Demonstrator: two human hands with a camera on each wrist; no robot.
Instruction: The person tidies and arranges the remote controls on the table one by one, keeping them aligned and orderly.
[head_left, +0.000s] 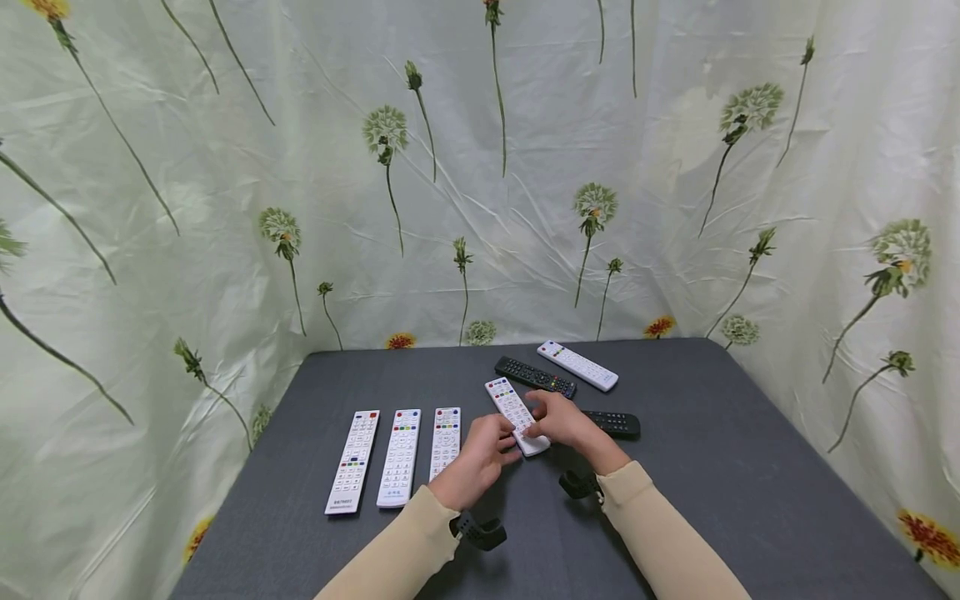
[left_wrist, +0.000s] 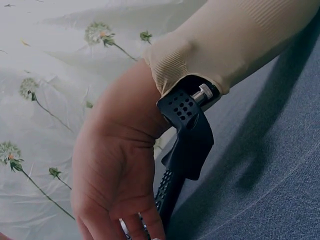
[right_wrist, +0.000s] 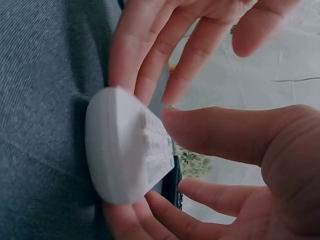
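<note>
Seven remotes (head_left: 513, 407) out here, five white, two black, one left hand (head_left: 480, 458), one right hand (head_left: 558, 419), making it two hands in play, two pale sleeves (head_left: 397, 550), two black wrist mounts (head_left: 483, 533), just one dark worktop (head_left: 712, 467), one flowered backdrop (head_left: 525, 225)

Curtained-off spot, rm type unclear: floral drape (head_left: 540, 275) behind dk tbl (head_left: 720, 475).

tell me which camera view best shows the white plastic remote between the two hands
The head view: it shows the white plastic remote nearly whole, its buttons facing up. The right wrist view gives its rounded end close up, buttons foreshortened; the left wrist view doesn't show it clearly.
</note>
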